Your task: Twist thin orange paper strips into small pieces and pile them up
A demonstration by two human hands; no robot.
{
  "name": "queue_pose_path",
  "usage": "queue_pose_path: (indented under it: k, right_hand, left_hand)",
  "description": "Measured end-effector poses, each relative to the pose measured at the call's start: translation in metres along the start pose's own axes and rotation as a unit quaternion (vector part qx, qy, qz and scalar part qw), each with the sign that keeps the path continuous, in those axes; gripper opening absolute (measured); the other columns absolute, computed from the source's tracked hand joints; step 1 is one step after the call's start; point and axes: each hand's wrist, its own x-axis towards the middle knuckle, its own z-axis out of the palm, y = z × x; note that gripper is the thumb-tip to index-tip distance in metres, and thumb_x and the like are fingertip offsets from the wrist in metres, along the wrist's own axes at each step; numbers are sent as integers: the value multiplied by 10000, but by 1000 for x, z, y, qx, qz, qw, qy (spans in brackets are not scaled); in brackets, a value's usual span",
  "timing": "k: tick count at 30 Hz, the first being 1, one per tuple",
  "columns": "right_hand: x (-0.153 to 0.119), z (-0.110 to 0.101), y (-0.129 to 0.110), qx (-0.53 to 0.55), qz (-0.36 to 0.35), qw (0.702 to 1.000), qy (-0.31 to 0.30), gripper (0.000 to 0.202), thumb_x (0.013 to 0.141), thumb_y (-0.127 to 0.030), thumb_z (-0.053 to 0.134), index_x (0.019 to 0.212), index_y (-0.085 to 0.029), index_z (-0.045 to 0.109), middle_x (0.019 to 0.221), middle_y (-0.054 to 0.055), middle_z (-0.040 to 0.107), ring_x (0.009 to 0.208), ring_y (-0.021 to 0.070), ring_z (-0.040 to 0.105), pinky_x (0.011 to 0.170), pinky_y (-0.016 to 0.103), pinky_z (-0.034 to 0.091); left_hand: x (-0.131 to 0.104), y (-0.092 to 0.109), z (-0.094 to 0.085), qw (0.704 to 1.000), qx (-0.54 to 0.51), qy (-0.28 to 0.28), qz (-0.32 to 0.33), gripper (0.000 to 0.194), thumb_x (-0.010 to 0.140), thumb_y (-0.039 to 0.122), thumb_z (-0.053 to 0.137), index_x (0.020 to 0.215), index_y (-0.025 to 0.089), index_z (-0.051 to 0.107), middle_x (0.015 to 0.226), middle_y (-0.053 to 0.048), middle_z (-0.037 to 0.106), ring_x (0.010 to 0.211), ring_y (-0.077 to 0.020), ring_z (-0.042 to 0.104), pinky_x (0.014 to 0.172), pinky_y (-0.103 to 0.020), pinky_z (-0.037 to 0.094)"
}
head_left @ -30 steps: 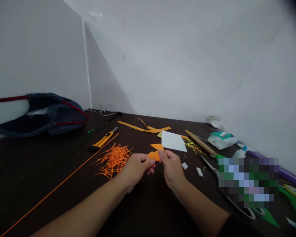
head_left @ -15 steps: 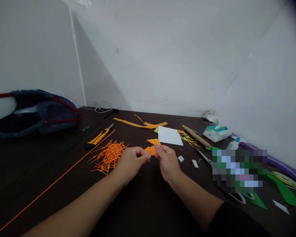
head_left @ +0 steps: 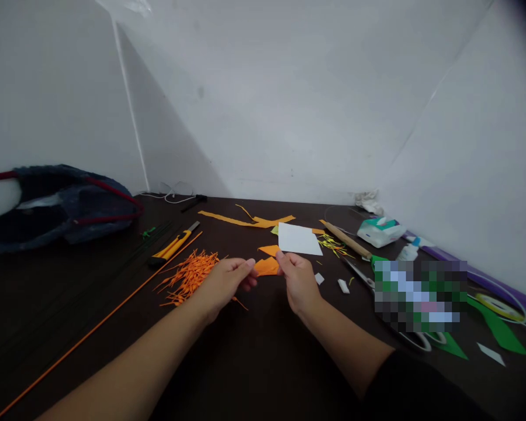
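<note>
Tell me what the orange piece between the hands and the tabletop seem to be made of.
Orange piece: probably thin matte paper or craft foam, flat with clean-cut edges, pinched by the right hand. Tabletop: dark brown, likely wood or laminate, with a dull sheen.

Dim, soft indoor light with a wide-angle bend

You see the white walls lit evenly in grey, while the dark table takes little light and shows only weak shadows. The top right corner goes black. Straight lines lean toward the edges, a pixelated block covers one part, and small far things look soft.
</note>
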Motion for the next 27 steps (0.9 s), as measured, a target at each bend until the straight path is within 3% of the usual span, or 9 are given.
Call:
queue_pose_path:
  k: [4, 10, 18, 20, 23, 27]
  right_hand:
    - [-5, 3, -4, -13, -19, 1000, -1, 384, 713, -422, 562, 438, -181, 444, 431, -53, 372, 468, 104, 323, 491, 251, 263]
    - [-8, 4, -7, -26, -22, 999, -16, 386, 727, -402, 554, 430, -182, 444, 425, -50, 389, 481, 109, 339, 511, 253, 271]
    - [-9, 4, -3, -5, 1, 1000, -29, 391, 720, -437, 556, 443, -174, 466, 447, -38, 406, 489, 109, 342, 497, 250, 259]
    - [-8, 3, -2, 9, 9, 998, -56, 396, 727, -458, 539, 459, -169, 503, 448, -32, 410, 476, 106, 336, 480, 249, 249]
    - [-6, -1, -4, 7, 28, 997, -78, 394, 736, -476, 515, 512, -156, 568, 452, -28, 414, 455, 99, 322, 461, 247, 238]
    - [1, -9, -2, -119, 11, 991, -59, 339, 740, -440, 507, 575, -158, 600, 448, -36, 413, 456, 107, 351, 476, 246, 266]
  left_hand:
    - [-5, 1, 12, 996, -55, -62, -16, 327, 778, 401, 454, 672, 129, 601, 596, -26, 616, 547, -116, 530, 578, -249, 419]
    - [-7, 5, 10, 999, -30, -25, 6, 174, 715, 294, 546, 633, 149, 598, 569, 6, 604, 551, -105, 515, 581, -237, 406]
    - [-5, 5, 7, 998, 1, -5, 66, 159, 709, 289, 564, 635, 153, 604, 617, -14, 626, 586, -114, 523, 606, -241, 414]
    - [-4, 7, -6, 998, 28, -11, 61, 164, 708, 299, 557, 648, 158, 615, 626, -20, 633, 585, -120, 529, 596, -239, 410]
    - [-1, 9, -41, 986, 154, -47, 42, 159, 683, 310, 572, 630, 178, 642, 608, -20, 632, 557, -126, 519, 540, -226, 369]
    - [6, 6, -91, 937, 348, 35, 18, 120, 571, 306, 659, 638, 207, 674, 578, -9, 611, 555, -143, 503, 524, -229, 319]
